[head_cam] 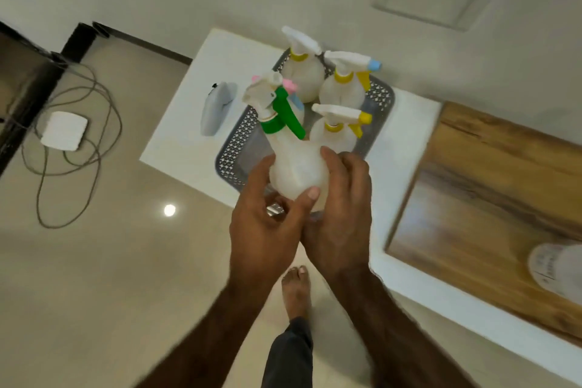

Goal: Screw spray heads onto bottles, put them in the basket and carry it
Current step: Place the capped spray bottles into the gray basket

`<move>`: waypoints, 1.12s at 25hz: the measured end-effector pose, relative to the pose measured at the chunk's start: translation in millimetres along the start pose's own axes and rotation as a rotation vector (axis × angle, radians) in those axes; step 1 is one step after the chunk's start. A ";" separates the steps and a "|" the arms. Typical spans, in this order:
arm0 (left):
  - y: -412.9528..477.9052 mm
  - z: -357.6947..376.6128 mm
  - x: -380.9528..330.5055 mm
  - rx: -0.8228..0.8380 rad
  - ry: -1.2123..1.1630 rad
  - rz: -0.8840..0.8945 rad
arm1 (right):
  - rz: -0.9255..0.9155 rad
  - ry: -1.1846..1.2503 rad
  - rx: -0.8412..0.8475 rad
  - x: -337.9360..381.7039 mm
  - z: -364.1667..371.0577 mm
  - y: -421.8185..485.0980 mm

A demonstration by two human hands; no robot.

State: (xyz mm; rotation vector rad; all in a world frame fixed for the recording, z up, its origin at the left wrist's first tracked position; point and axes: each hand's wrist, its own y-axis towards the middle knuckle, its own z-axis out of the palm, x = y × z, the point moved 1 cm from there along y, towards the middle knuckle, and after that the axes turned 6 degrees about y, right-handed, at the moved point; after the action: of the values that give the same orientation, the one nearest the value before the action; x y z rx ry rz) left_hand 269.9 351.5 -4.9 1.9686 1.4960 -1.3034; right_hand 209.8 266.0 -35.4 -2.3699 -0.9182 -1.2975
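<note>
Both hands hold a translucent white bottle (297, 168) with a green spray head (277, 110), upright above the near end of a grey perforated basket (236, 142). My left hand (267, 224) wraps its left side with the thumb across the front. My right hand (340, 214) cups its right side. Three bottles with yellow-collared spray heads stand in the basket: one at the back (302, 69), one at the back right (343, 88), one in front of that (333, 132). Another head with a pink tip (291, 86) shows behind the green one.
The basket sits on a white table (176, 135) against the wall. A grey flat object (215, 107) lies on the table left of the basket. A wooden board (491, 198) is to the right. On the floor at left lie cables and a white box (64, 131). My bare foot (296, 290) is below.
</note>
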 end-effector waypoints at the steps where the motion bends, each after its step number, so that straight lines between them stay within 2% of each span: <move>1: 14.1 -8.3 9.9 -0.008 0.021 -0.001 | -0.029 0.008 0.025 1.9 13.6 3.2; 5: 72.3 -28.5 61.4 0.049 0.185 -0.019 | -0.052 0.027 0.220 -3.6 62.5 21.5; 9: 117.8 -22.7 98.0 0.104 0.411 -0.017 | -0.078 -0.138 0.340 -21.8 102.1 46.2; 14: 140.1 -7.5 110.5 0.103 0.418 -0.039 | -0.066 -0.325 0.416 -39.1 122.9 62.4; 22: 120.6 6.0 104.5 -0.009 0.463 -0.059 | 0.013 -0.265 0.599 -42.6 104.9 63.3; 25: 102.4 3.1 104.6 -0.064 0.353 -0.021 | 0.027 -0.156 0.546 -38.7 78.4 47.3; 28: 41.8 12.9 81.5 -0.189 0.382 0.036 | 0.026 -0.112 0.403 -42.8 38.7 23.1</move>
State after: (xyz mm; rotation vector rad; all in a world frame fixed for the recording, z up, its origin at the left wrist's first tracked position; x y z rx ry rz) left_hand 303.0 372.8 -88.6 2.1890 1.6698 -0.7643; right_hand 233.2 251.9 -91.2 -2.1425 -1.0627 -0.8768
